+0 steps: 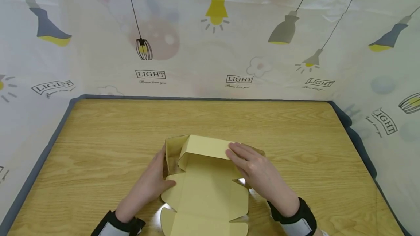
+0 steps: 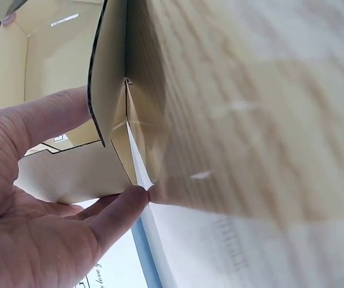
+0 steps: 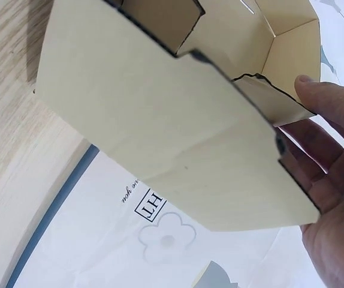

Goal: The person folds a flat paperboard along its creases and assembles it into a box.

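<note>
Head feed: I have a part-folded cardboard box on the wood-grain table, between the two hands. Long axis of its flat stretch runs 12 to 6 o'clock; walls stand at the 12 end, and the 6 end leaves the bottom of my view.

Left hand at the box's 10 o'clock. Thumb lies over the left side flap; fingers reach along the outside of the standing wall. The left wrist feed agrees: thumb one side, fingers spread from it on the other, cardboard between. I read that as a grip.

Right hand at 2 o'clock. Fingers close together, slightly bent, tips on the right end of the folded panel. Thumb hidden from the head; by the right wrist feed, one digit rests on a flap edge with others behind, so I log a pinch on the cardboard. How hard, I cannot tell.

Relation I'd steer by: the folded panel lies crosswise, 9 to 3 o'clock, square to the box's length. From the right fingertips it extends toward 9; from the left fingers it sits toward 2, just apart. Right hand is nearer, touching it.
</note>
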Available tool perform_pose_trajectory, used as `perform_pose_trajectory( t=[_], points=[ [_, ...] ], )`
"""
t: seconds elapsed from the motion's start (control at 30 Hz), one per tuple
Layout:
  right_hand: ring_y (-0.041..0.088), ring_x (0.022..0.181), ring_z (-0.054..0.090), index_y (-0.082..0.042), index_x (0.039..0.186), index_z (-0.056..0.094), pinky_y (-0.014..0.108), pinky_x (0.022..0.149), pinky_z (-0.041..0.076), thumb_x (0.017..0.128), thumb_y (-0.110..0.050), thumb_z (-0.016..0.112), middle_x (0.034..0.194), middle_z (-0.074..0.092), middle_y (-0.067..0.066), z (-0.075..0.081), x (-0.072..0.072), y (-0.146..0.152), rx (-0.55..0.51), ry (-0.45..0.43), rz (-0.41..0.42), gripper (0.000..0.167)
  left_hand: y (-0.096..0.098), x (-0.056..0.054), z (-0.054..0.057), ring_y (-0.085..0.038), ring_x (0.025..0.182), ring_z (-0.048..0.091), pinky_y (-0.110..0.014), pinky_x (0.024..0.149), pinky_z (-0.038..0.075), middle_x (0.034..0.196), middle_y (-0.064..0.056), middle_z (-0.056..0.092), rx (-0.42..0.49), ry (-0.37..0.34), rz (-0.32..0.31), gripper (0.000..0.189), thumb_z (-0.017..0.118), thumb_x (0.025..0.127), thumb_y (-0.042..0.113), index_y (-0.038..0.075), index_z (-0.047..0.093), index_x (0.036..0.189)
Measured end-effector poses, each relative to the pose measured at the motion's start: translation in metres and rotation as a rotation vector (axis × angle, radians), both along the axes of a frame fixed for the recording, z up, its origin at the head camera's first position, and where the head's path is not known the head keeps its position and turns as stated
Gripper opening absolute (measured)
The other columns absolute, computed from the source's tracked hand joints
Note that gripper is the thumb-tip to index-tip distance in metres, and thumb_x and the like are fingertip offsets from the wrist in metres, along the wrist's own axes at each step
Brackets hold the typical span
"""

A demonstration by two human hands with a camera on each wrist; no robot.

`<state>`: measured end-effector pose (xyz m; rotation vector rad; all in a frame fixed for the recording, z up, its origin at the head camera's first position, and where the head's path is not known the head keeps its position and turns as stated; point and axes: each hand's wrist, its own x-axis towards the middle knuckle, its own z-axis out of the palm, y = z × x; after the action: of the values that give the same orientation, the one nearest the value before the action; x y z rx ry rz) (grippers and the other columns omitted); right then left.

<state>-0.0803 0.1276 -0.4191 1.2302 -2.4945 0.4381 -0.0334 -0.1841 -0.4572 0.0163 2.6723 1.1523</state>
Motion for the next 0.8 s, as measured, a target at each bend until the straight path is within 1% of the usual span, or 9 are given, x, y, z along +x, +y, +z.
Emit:
perform_pose_trajectory(
  t=[0.1,0.17,0.33,0.4,0.47,0.67,0.8],
  points=[
    [0.033,0.118,0.068,-0.002,0.126,0.070,0.036,0.087,0.062,0.080,0.001,0.080,0.129,0.069,0.018,0.0001,0.0000,0.0002,0.004,-0.002,-0.002,0.047,-0.0007,0.0000,0.0004,-0.048,0.150,0.027,-0.059,0.121,0.030,0.163,-0.032,0.021,0.008,0.001,0.002,0.111,0.081,0.078,0.000,-0.005,0.007,0.160],
    [0.033,0.119,0.068,-0.002,0.127,0.070,0.036,0.087,0.062,0.080,0.001,0.080,0.130,0.069,0.018,0.0003,0.0000,0.0004,0.010,-0.004,-0.005,0.047,-0.0017,-0.0002,0.0000,-0.047,0.148,0.031,-0.059,0.121,0.032,0.163,-0.031,0.024,0.022,0.009,0.006,0.109,0.081,0.079,0.001,-0.005,0.009,0.160],
    [0.033,0.119,0.068,-0.003,0.126,0.070,0.035,0.087,0.062,0.080,0.001,0.081,0.130,0.069,0.018,0.0006,0.0001,0.0003,0.016,-0.007,-0.007,0.047,-0.0048,-0.0009,-0.0023,-0.045,0.141,0.043,-0.058,0.117,0.038,0.156,-0.029,0.039,0.039,0.030,0.012,0.104,0.082,0.078,0.002,-0.003,0.017,0.159],
    [0.033,0.119,0.068,-0.003,0.126,0.071,0.035,0.086,0.062,0.080,0.001,0.081,0.129,0.070,0.018,0.0006,0.0001,0.0001,0.014,-0.004,-0.006,0.047,-0.0055,-0.0011,-0.0027,-0.044,0.140,0.045,-0.058,0.116,0.039,0.154,-0.028,0.042,0.040,0.027,0.011,0.104,0.083,0.078,0.002,-0.002,0.018,0.159],
    [0.033,0.119,0.068,-0.003,0.126,0.071,0.035,0.086,0.062,0.080,0.001,0.081,0.129,0.070,0.018,0.0006,0.0002,-0.0002,0.012,-0.002,-0.005,0.048,-0.0058,-0.0011,-0.0025,-0.045,0.140,0.045,-0.059,0.116,0.039,0.154,-0.029,0.042,0.038,0.017,0.013,0.104,0.083,0.078,0.003,-0.002,0.018,0.159],
    [0.033,0.119,0.068,-0.003,0.127,0.070,0.035,0.086,0.062,0.080,0.002,0.081,0.130,0.069,0.018,0.0014,0.0007,-0.0005,0.016,-0.004,-0.002,0.049,-0.0049,-0.0011,0.0006,-0.047,0.146,0.036,-0.061,0.119,0.033,0.159,-0.030,0.033,0.035,-0.018,0.014,0.104,0.082,0.079,0.003,-0.002,0.016,0.159],
    [0.033,0.119,0.068,-0.003,0.128,0.070,0.035,0.087,0.062,0.079,0.003,0.081,0.130,0.069,0.018,0.0018,0.0007,-0.0003,0.015,-0.008,-0.002,0.050,-0.0053,-0.0019,0.0008,-0.048,0.147,0.034,-0.061,0.120,0.032,0.160,-0.031,0.031,0.032,-0.031,0.014,0.104,0.082,0.079,0.003,-0.002,0.016,0.159]
  ],
)
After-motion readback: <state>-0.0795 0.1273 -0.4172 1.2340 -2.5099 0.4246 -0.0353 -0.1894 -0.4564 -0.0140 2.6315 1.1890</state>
